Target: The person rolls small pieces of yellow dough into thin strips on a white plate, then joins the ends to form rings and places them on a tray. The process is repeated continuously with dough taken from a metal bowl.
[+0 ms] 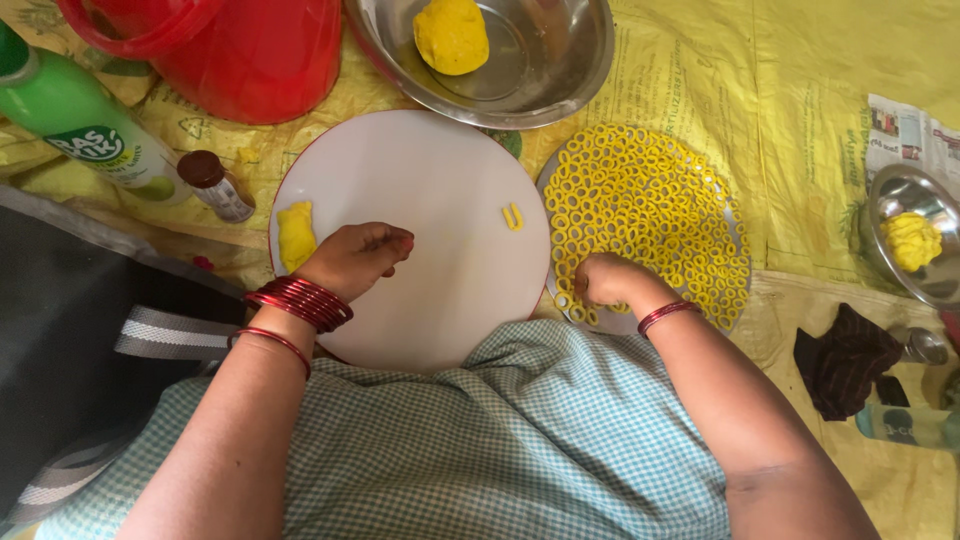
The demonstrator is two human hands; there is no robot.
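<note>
My left hand [358,258] rests with fingers curled on a round white board [440,180], beside a small lump of yellow dough [296,235]. A short U-shaped dough strip [512,216] lies on the board's right side. My right hand [600,280], fingers closed, touches the near edge of a steel plate [738,225] covered with several yellow dough rings [650,200]. Whether it pinches a ring is hidden. Red bangles circle both wrists.
A steel bowl [560,70] with a yellow dough ball [451,35] stands behind the board. A red bucket [250,55], green bottle [85,125] and small brown-capped bottle [213,183] sit at left. At right are another steel bowl [900,190] with dough, a dark cloth [845,360] and newspaper [905,130].
</note>
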